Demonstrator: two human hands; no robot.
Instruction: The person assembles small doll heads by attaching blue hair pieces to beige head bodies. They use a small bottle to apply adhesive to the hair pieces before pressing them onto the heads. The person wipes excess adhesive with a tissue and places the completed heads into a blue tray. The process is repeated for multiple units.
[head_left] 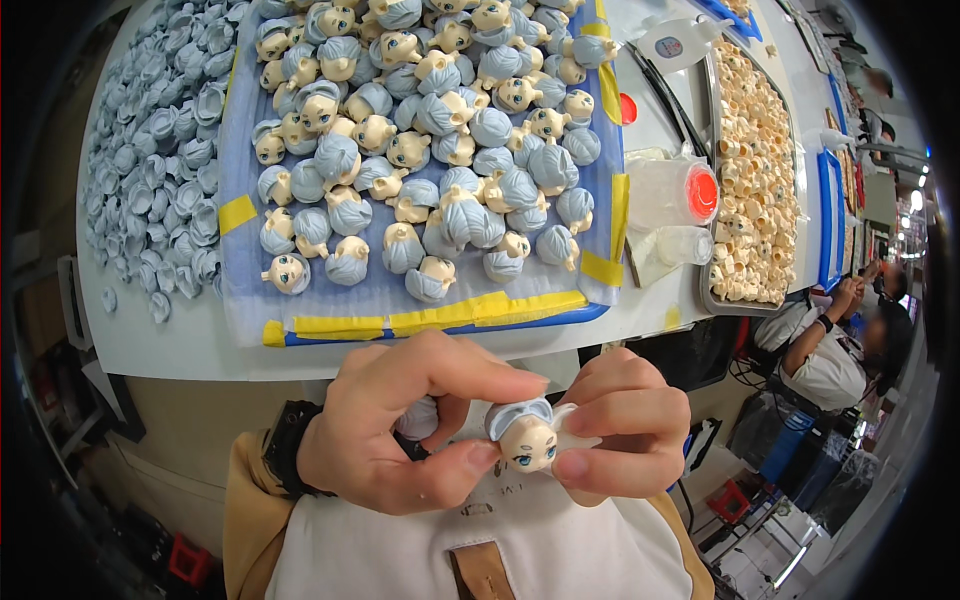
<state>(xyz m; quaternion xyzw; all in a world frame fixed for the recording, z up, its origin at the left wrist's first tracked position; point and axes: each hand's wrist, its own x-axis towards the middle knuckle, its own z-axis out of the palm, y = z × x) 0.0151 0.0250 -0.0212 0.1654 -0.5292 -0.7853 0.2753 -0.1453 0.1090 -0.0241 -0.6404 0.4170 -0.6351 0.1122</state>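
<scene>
In front of my chest, both hands grip a small doll head (528, 447) with a painted face and a blue-grey hair piece (518, 413) over its top. My left hand (372, 440) pinches the head from the left with thumb and forefinger. Its curled fingers also keep a second blue-grey piece (417, 420), partly hidden, near the palm. From the right, my right hand (632, 425) closes on the head's other side. Something whitish (578, 424) shows between its fingers and the head; I cannot make out what it is.
A blue tray (450, 328) edged with yellow tape holds many doll heads. Loose hair pieces (160, 150) pile up at left. On the right are a metal tray (712, 290) of beige parts, a white bottle (680, 45), and a red-lidded jar (700, 192). Another person (830, 350) sits farther right.
</scene>
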